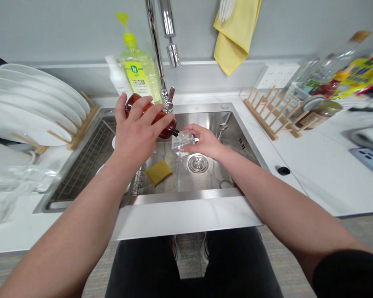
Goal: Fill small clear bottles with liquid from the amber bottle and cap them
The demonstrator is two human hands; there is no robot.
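Note:
My left hand (139, 128) is wrapped over an amber bottle (168, 125), tilted over the sink (186, 196) with its dark tip pointing down to the right. Close under that tip, my right hand (205, 141) grips a small clear glass (180, 142) by its side, its fingers on either side of it. Whether any liquid runs from the bottle cannot be made out. Below the glass are the drain (198, 164) and, to its left, a yellow sponge (158, 172) lying on the basin floor.
A wire rack (81, 174) covers the sink's left side. A dish soap bottle (139, 70) and a white bottle (116, 74) stand behind, beside the faucet (157, 49). White plates (34, 103) fill a rack at left; a wooden rack (276, 116) and a phone (368, 159) are right.

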